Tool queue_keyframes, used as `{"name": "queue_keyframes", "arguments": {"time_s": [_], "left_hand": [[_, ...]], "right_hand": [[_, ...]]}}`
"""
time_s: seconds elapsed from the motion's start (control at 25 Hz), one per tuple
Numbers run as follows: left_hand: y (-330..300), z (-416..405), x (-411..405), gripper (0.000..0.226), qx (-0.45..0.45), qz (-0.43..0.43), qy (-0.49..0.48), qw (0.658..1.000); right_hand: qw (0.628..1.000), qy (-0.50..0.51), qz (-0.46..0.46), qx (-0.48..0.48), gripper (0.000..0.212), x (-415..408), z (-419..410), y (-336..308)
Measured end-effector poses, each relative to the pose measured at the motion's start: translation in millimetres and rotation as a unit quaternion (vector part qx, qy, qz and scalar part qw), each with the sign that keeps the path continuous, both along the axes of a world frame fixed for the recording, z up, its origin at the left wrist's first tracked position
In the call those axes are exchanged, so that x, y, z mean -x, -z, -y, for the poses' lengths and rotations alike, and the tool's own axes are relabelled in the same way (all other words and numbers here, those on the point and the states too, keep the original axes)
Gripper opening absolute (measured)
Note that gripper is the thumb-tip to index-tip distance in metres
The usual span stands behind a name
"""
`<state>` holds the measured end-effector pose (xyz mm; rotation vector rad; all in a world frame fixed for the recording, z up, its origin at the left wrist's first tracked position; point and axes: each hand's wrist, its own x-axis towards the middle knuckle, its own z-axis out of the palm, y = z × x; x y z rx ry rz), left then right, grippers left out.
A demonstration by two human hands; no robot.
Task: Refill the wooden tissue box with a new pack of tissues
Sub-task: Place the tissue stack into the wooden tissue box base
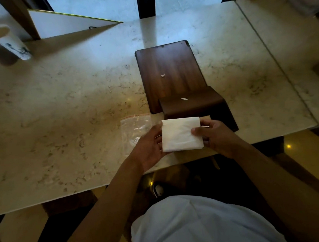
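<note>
Tissues [181, 134]: white folded stack, held over the near table edge, just in front of the box.
Left hand [151, 146]: yours, fingers closed on the stack's left side.
Right hand [213, 135]: yours, thumb on top, fingers under the right side.
Box [197, 106]: dark wood, on the table [58, 109].
Lid [170, 70]: flat wood panel, lying behind the box and touching it.
Bag [134, 130]: clear, red-striped, flat, left of the stack.
Cup [9, 43]: paper, far left.
</note>
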<state>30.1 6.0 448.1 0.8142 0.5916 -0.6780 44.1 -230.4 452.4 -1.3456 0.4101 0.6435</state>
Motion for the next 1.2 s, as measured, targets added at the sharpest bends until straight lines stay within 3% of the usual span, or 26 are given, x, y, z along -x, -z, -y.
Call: {"name": "queue_keyframes", "arguments": {"time_s": [0.16, 0.4, 0.6, 0.72, 0.96, 1.2], "left_hand": [[-3.2, 30.8, -6.0, 0.017, -0.147, 0.047, 0.044, 0.987], [6.0, 76.6, -24.8, 0.025, -0.36, 0.065, 0.033, 0.93], [19.9, 102.5, -38.1, 0.025, -0.512, 0.066, 0.025, 0.856], [23.7, 111.3, -45.3, 0.024, -0.598, 0.095, 0.062, 0.794], [34.9, 123.8, -57.1, 0.013, -0.654, 0.134, 0.181, 0.722], [47.2, 124.7, -63.9, 0.008, -0.665, 0.122, 0.224, 0.702]], "right_hand": [[0.998, 0.0, 0.006, 0.056, 0.025, -2.1, 25.3, 12.8], [0.982, -0.033, 0.032, 0.186, 0.03, -27.3, 57.2, 24.9], [0.964, -0.031, 0.045, 0.26, 0.034, -46.8, 66.5, 35.2], [0.944, -0.061, 0.058, 0.32, 0.028, -58.0, 66.7, 39.0], [0.891, -0.111, 0.103, 0.427, 0.019, -66.8, 69.5, 45.9], [0.876, -0.135, 0.093, 0.454, 0.022, -65.4, 66.2, 52.6]]}}
